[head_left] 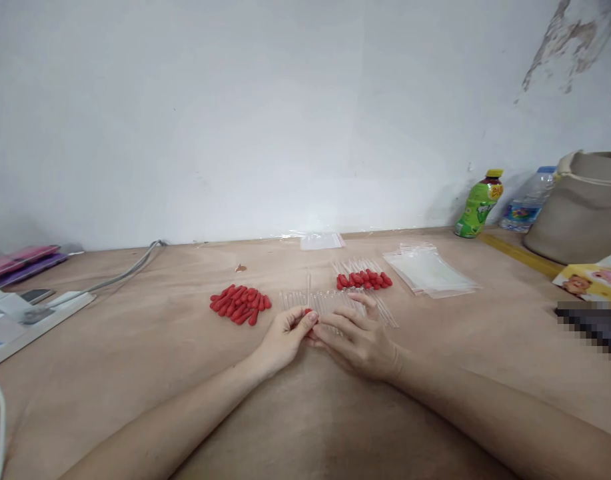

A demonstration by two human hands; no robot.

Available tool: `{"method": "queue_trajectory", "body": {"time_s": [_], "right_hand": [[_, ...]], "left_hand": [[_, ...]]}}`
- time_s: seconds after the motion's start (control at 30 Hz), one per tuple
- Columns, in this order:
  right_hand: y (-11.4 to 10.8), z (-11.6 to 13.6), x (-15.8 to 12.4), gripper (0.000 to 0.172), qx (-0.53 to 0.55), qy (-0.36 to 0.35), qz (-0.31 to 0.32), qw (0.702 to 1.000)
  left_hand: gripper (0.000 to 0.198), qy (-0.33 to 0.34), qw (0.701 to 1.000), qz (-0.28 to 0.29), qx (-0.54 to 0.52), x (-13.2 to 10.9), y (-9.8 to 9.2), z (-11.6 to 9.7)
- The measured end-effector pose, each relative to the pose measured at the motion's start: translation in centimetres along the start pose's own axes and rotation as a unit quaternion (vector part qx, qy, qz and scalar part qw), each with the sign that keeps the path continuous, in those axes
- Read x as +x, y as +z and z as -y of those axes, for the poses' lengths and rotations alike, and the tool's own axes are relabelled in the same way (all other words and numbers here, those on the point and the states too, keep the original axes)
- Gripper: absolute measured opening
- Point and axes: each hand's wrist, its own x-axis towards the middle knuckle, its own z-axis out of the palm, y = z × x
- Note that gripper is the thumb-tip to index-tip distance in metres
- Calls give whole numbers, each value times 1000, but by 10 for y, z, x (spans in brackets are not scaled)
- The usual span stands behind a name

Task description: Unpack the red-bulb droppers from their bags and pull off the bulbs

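My left hand is closed on a red rubber bulb, from which a thin clear tube stands upright. Against its fingertips rests my right hand, fingers bent and partly spread; what its thumb and fingertip pinch, if anything, is hidden. Clear thin tubes lie in a row just beyond both hands. To the left is a pile of loose red bulbs. Several tubes with red bulbs on their ends lie behind the right hand.
Clear zip bags lie at the right, another bag by the wall. Farther right stand a green bottle, a water bottle and a grey-brown bucket. A white power strip with cables is at the left.
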Motion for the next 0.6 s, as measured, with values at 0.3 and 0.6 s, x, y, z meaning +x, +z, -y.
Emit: {"method": "queue_trajectory", "body": {"time_s": [0.3, 0.6], "right_hand": [[-3, -21, -17, 41, 2, 55, 50, 997], [7, -18, -21, 23, 99, 64, 94, 989]], "left_hand": [[16, 307, 848, -53, 429, 1, -19, 31], [15, 364, 822, -47, 436, -1, -15, 32]]}}
